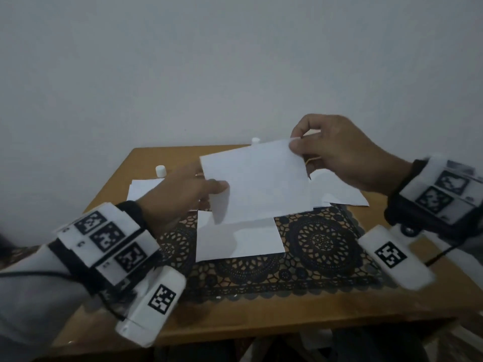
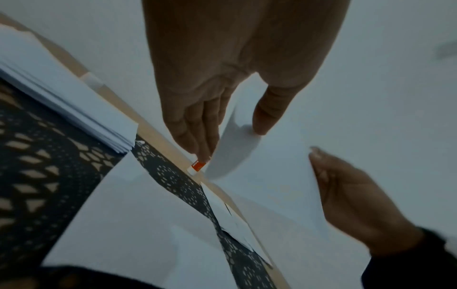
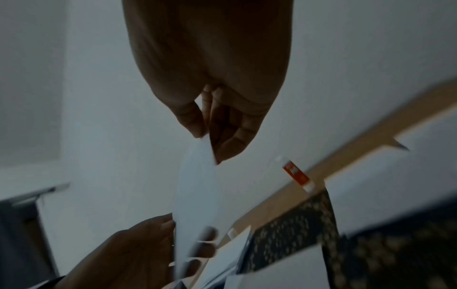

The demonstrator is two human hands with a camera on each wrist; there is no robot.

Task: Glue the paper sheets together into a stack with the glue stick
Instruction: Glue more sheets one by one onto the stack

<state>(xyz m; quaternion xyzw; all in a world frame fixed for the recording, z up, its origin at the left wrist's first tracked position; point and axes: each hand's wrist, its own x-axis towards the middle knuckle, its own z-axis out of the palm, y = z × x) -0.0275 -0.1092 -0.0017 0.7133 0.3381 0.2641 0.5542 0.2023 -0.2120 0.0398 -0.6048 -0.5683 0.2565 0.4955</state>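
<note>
Glue stick (image 2: 197,165) mostly hidden behind left-hand fingers (image 2: 195,125), label blurred.

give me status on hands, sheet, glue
Left hand and right hand both pinch one sheet above the stack. Glue stick lies untouched. Nothing in the way.

I'm looking into what reads as a room in a home, dimly lit. A small wooden table (image 1: 146,163) sits pushed against a plain white wall (image 1: 183,61), and across it lies a dark lace table runner (image 1: 313,244) with round medallion patterns, the sort of decorative cloth a household table wears. On the right wrist view I catch a dark doorway or piece of furniture (image 3: 22,234) off to one side, too blurred to name.
</note>
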